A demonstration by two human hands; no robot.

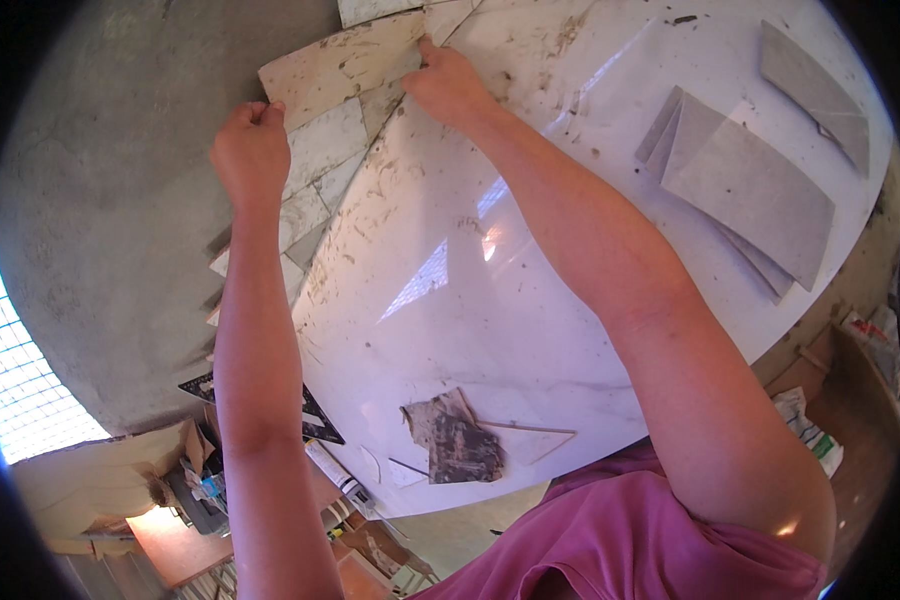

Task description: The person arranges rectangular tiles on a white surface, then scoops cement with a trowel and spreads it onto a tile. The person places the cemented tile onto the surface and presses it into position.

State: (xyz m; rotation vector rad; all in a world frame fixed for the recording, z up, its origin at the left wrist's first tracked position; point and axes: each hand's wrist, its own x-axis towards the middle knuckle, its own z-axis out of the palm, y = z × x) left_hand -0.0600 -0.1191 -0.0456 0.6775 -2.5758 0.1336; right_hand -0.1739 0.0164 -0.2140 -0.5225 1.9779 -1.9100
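Note:
A beige rectangular tile [342, 68] with brown smears lies along the edge where the glossy white marbled surface [410, 350] meets the grey wall [120, 200]. My left hand [253, 155] pinches its left corner between thumb and bent fingers. At the tile's right end, my right hand [450, 88] has its index finger stretched along the edge and the thumb lower down; the other fingers are curled. Below the tile, several pale tile pieces [322, 145] run in a stepped row beside the wall, partly behind my left forearm.
Grey tiles [745, 185] lie overlapping at the right, with another grey tile [820, 90] beyond. Near the front edge are a dirty dark-stained piece [455, 440], a pale triangular offcut [530, 442], a black set square [320, 415] and a tube [338, 472]. Dirt crumbs dot the surface.

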